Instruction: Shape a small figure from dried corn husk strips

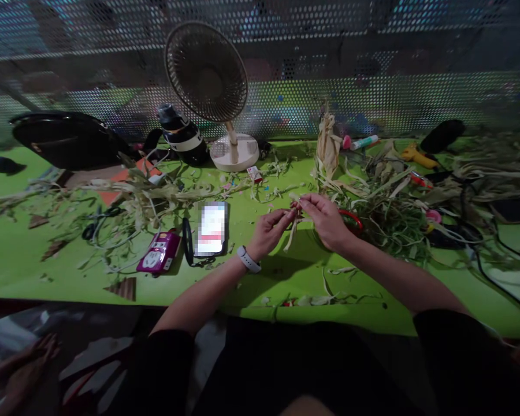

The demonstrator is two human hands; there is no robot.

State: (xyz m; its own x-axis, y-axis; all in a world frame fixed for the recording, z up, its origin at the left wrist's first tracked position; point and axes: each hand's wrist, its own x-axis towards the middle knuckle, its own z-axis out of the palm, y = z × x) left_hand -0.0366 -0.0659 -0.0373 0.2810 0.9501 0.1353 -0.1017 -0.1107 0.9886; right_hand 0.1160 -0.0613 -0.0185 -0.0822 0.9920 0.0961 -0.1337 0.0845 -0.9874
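Observation:
My left hand, with a pale watch band on its wrist, pinches a dried corn husk strip whose loose end hangs below the fingers. Just right of it, my right hand has thumb and forefinger closed on the upper part of the same strip. Both hands are raised over the green tabletop, fingertips almost meeting. A red curved handle shows beside my right wrist, partly hidden. Beyond the hands stands an upright bundle of dried corn husk. Green and tan husk shreds are heaped to the right.
A lit phone and a purple power strip lie left. Behind are a fan, a black bottle and a black bag. A yellow glue gun and cables lie right. Another person's hands appear lower left.

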